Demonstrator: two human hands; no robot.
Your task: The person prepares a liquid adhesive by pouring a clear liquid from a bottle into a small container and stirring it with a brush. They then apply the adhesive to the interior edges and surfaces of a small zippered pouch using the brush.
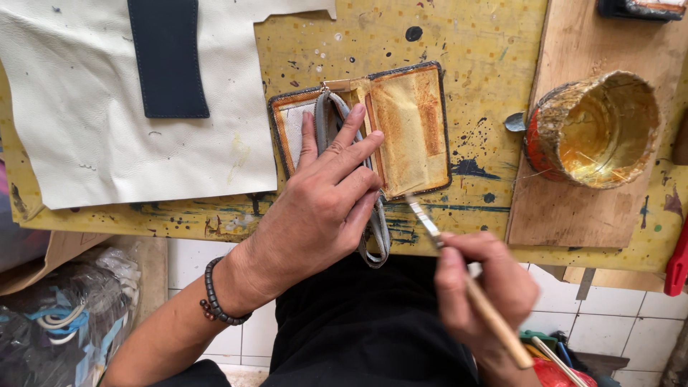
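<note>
We pressed an opened wallet [401, 129] flat near the front edge of the yellow surface [473, 50] and held a brush [459, 272] over it.

Our left hand [322, 201] lay released, fingers spread flat on the wallet's left half and on the grey zipper strip [378, 229] that hung over the surface's front edge. Our right hand [487, 294], blurred, had its grip clenched around the brush's wooden handle, bristles just touching the wallet's lower right corner. A glue-crusted tin [595, 129] sat on a wooden board [573, 215] toward the right edge; a white leather sheet [93, 129] with a dark strip [168, 57] covered the back left corner.
</note>
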